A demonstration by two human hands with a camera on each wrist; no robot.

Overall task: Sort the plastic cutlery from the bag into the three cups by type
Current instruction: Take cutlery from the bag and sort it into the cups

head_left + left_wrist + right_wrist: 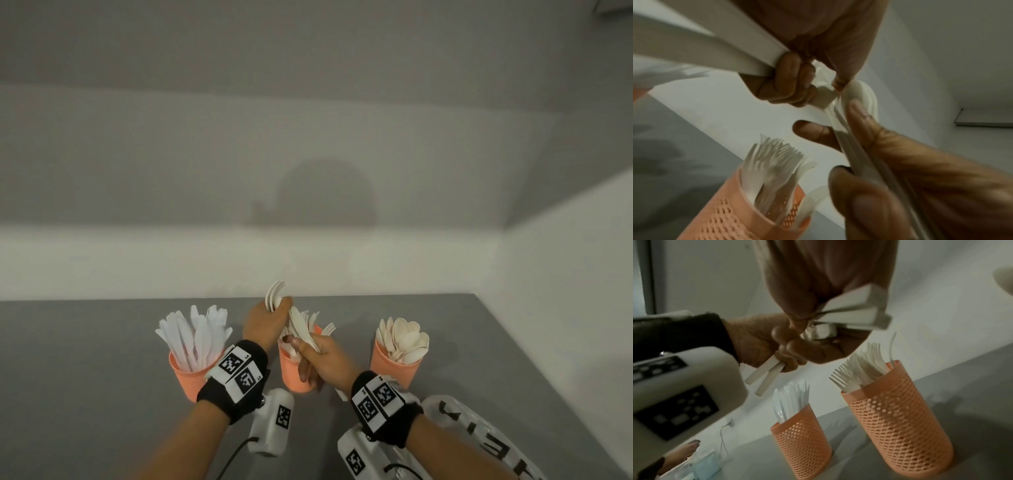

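Observation:
Three orange mesh cups stand in a row on the grey table: the left cup (186, 377) holds knives, the middle cup (293, 375) forks (774, 155), the right cup (394, 366) spoons. Above the middle cup, my right hand (308, 353) grips a bundle of cream cutlery (301, 329) by the handles. My left hand (274, 315) touches that bundle and grips a few white pieces (275, 297), tines up. Their handles (764, 378) stick out below the left hand (764, 340). Which types sit in the right hand's bundle is unclear.
The clear plastic bag (479, 428) with black lettering lies flat at the near right of the table (85, 359). White walls close in behind and to the right. Open grey surface lies left of the knife cup.

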